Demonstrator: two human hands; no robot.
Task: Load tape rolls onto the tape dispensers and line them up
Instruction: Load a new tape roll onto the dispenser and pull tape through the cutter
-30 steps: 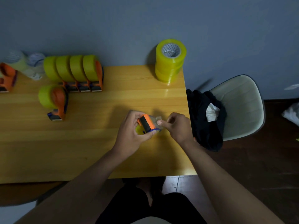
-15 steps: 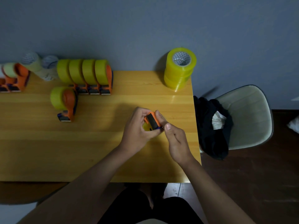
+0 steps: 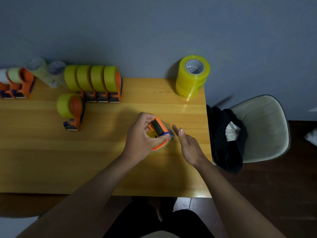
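Note:
My left hand grips an orange tape dispenser with a yellow roll in it, held just above the wooden table. Just right of the dispenser, my right hand hovers with straight fingers and holds nothing. A row of several loaded orange dispensers stands at the back. One more loaded dispenser stands alone in front of that row. A stack of yellow tape rolls sits at the back right corner.
More orange dispensers and pale tape rolls lie at the far left back. A cream chair with dark clothing stands right of the table. A grey wall runs behind it.
My right hand has let go of the dispenser and drawn back to the right with its fingers straightened. My left hand has turned the dispenser slightly.

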